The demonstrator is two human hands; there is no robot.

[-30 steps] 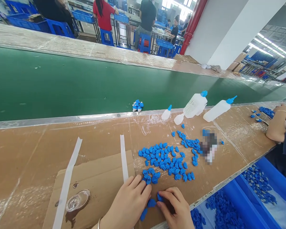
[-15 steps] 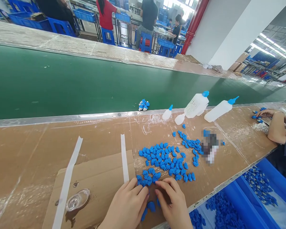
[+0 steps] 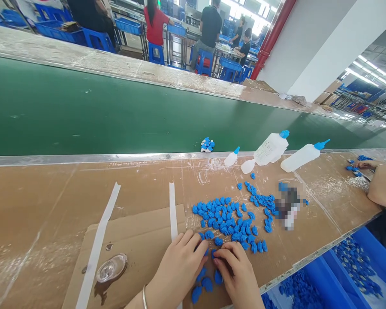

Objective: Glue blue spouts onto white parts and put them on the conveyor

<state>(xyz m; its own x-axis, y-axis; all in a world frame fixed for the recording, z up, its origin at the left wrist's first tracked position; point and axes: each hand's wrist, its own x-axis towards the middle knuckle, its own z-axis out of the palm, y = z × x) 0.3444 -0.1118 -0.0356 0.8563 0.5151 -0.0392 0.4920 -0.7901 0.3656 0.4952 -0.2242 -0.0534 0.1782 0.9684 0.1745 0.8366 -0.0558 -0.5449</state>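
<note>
Resting at the lower centre of the frame, the left hand and right hand are laid flat, unclenched, fingertips touching blue pieces scattered on the counter.

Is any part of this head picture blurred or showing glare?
Head view: a pixelated patch hides something right of the small blue plastic pieces; glare whitens the far windows; the green conveyor belt bends from lens distortion; both hands look sharp.
</note>
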